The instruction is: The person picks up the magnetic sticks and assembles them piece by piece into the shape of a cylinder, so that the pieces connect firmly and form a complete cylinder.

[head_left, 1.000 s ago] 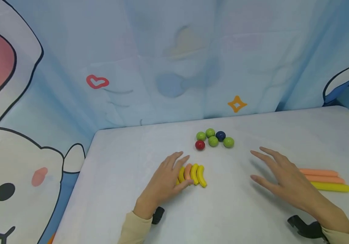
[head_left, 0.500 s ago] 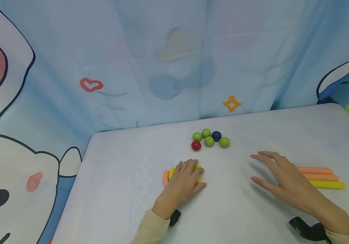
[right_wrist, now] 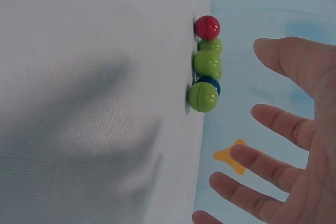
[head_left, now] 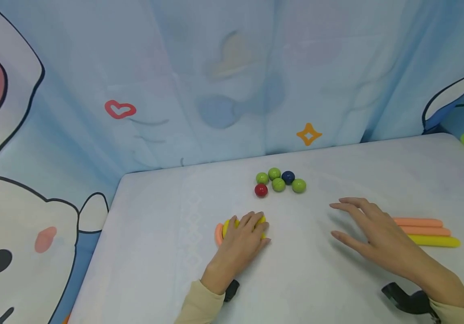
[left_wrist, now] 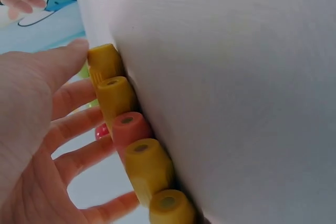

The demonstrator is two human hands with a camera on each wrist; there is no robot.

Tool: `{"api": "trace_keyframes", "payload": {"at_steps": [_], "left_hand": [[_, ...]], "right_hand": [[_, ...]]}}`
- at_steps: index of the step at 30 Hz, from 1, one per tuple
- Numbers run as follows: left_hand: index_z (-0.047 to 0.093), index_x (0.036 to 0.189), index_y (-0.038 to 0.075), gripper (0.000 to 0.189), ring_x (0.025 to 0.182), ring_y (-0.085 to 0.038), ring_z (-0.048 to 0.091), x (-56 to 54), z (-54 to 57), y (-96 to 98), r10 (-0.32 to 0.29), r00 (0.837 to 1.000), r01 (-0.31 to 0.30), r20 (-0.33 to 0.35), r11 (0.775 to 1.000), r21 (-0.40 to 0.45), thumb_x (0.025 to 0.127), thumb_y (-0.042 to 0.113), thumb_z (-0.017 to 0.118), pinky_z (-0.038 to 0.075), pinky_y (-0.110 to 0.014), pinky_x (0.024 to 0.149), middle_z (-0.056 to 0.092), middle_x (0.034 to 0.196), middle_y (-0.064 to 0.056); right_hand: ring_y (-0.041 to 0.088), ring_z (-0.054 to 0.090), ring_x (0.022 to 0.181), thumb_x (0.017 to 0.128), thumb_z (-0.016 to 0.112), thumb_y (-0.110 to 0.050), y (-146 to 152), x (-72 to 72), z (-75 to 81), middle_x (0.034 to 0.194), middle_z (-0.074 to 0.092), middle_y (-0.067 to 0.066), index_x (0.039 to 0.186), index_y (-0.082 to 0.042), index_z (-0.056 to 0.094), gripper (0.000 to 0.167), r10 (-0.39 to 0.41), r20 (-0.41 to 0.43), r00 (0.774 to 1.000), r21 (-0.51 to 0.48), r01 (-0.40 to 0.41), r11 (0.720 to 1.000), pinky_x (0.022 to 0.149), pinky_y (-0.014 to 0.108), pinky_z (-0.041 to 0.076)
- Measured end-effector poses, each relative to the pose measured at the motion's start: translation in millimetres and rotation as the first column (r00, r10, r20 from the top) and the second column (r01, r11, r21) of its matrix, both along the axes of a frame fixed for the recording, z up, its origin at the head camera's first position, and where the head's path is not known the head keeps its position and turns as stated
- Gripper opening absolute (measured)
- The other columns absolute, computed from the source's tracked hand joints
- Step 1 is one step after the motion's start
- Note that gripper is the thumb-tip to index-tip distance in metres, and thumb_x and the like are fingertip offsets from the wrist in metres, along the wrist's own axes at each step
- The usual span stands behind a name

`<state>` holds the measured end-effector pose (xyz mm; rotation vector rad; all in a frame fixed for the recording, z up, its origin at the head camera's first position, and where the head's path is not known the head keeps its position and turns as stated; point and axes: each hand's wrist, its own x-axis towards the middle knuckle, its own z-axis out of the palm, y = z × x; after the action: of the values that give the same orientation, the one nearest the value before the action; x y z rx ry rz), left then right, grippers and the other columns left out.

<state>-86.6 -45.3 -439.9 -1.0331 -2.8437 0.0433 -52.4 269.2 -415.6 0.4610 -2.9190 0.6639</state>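
Note:
My left hand [head_left: 237,247] rests over a row of small toy bananas, its fingers spread across them. In the head view an orange banana [head_left: 218,235] and part of a yellow banana [head_left: 226,228] show at the row's left end; the hand covers much of the rest. From the left wrist, yellow bananas [left_wrist: 148,169] and an orange-pink banana [left_wrist: 130,130] stand side by side, with the thumb at the end one. Over the table to the right, my right hand [head_left: 381,243] hovers with fingers apart, holding nothing.
Beyond the left hand sit several green balls [head_left: 299,186], a red ball [head_left: 261,190] and a dark blue ball [head_left: 288,177]. Beside the right hand lie two orange sticks [head_left: 428,230] and a yellow stick [head_left: 436,241]. A blue curtain [head_left: 167,58] hangs behind the white table [head_left: 155,270].
My left hand has moved right along the banana row and lowered over it, uncovering the left end. The right hand has barely moved. The camera view has shifted slightly.

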Motion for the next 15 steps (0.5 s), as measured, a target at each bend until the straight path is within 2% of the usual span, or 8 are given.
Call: {"api": "trace_keyframes", "payload": {"at_steps": [4, 9, 15], "left_hand": [[0.068, 0.136, 0.019, 0.038, 0.137, -0.022, 0.054, 3.3, 1.7, -4.5, 0.026, 1.0, -0.026, -0.001, 0.999, -0.022, 0.106, 0.042, 0.061, 0.05, -0.05, 0.105, 0.056, 0.15, -0.003], [0.067, 0.136, 0.018, 0.038, 0.138, -0.024, 0.054, 7.2, 0.2, -13.1, 0.04, 0.999, -0.04, 0.001, 0.999, -0.027, 0.107, 0.041, 0.06, 0.05, -0.05, 0.107, 0.056, 0.151, -0.004], [0.066, 0.138, 0.015, 0.04, 0.139, -0.025, 0.053, 8.6, -0.7, -32.3, 0.05, 0.998, -0.051, 0.04, 0.998, 0.024, 0.106, 0.039, 0.061, 0.048, -0.052, 0.109, 0.055, 0.151, -0.007]], "right_hand": [[0.047, 0.052, 0.121, 0.088, 0.085, -0.032, -2, -0.9, 0.5, 0.141, 0.052, 0.022, 0.142, -0.011, 0.058, 0.064, 0.008, -0.001, 1.0, 0.002, -0.008, 1.0, 0.091, 0.073, 0.046], [0.048, 0.052, 0.123, 0.09, 0.084, -0.035, -5, -2.1, 2.0, 0.143, 0.051, 0.023, 0.143, -0.011, 0.057, 0.064, 0.003, 0.038, 0.999, 0.016, -0.003, 1.0, 0.092, 0.075, 0.044], [0.049, 0.051, 0.126, 0.092, 0.081, -0.04, -10, -4.8, 3.6, 0.145, 0.05, 0.023, 0.145, -0.013, 0.056, 0.065, 0.001, 0.083, 0.997, 0.036, -0.004, 0.999, 0.093, 0.076, 0.043]]}}
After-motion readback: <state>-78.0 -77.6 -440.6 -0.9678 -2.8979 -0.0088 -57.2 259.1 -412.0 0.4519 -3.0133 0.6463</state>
